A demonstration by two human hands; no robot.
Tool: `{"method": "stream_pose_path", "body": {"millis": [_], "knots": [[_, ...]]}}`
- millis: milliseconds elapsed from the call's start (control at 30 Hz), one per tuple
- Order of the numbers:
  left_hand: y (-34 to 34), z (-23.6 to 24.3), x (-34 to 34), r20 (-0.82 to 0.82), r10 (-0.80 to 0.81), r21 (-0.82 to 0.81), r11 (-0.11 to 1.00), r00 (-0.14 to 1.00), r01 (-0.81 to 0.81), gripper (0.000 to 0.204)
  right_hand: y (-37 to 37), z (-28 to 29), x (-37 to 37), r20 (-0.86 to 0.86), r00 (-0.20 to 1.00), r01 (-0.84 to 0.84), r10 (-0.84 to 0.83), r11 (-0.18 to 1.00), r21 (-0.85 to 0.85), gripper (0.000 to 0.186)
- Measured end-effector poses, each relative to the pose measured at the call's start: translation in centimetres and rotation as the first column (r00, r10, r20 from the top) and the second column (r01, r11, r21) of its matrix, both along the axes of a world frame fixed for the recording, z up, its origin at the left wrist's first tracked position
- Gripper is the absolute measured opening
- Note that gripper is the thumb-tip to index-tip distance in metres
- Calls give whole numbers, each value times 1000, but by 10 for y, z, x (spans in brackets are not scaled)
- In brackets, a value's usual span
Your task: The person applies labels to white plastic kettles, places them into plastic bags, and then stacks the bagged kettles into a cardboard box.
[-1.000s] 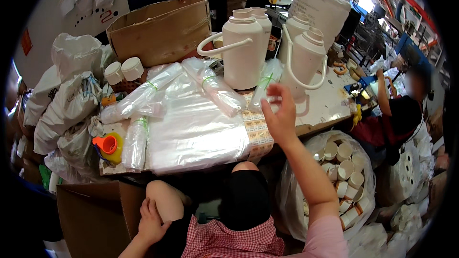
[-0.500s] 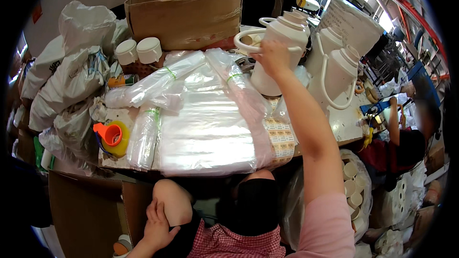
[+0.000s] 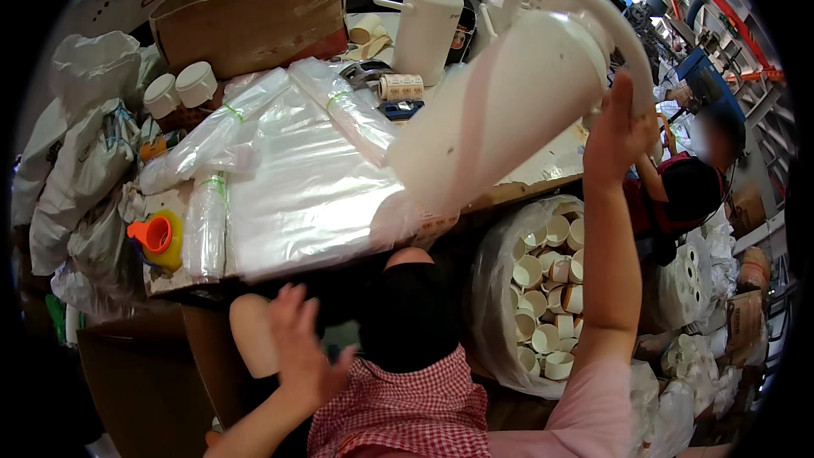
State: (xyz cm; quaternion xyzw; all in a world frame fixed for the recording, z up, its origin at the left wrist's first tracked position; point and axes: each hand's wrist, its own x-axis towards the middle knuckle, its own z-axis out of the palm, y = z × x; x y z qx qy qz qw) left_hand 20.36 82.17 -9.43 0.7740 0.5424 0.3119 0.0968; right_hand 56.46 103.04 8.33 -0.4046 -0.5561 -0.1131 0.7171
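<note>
My right hand (image 3: 621, 131) grips the carrying handle of a large white thermos jug (image 3: 509, 110). The jug hangs tilted above the bench, its narrower neck end up at the right and its base down at the left, over the stack of clear plastic bags (image 3: 318, 178). Above my lap my left hand (image 3: 303, 348) is raised, smeared by motion, with its fingers apart and holding nothing. A second white thermos jug (image 3: 426, 30) stands upright at the back of the bench. The held jug hides part of the bench behind it.
A roll of printed labels (image 3: 400, 86) lies behind the bags. A yellow bottle with an orange top (image 3: 158, 237) stands at the left, near two white cups (image 3: 195, 85). A large cardboard box (image 3: 250, 13) is behind. Below right, a lined bin (image 3: 492, 288) holds several white cups. Another person (image 3: 687, 191) sits right.
The white thermos jug in my right hand has come off the bench, toward me and to the right, and tipped over. My left hand has lifted from my knee. The view has shifted right.
</note>
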Motion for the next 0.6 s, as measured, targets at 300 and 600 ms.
{"method": "stream_pose_path", "body": {"millis": [300, 600], "knots": [[79, 8, 147, 113, -137, 238, 965, 984, 107, 118, -131, -4, 83, -661, 629, -609, 409, 788, -91, 45], [94, -15, 184, 101, -308, 63, 951, 946, 303, 83, -54, 6, 168, -468, 881, 38, -73, 996, -83, 39]]}}
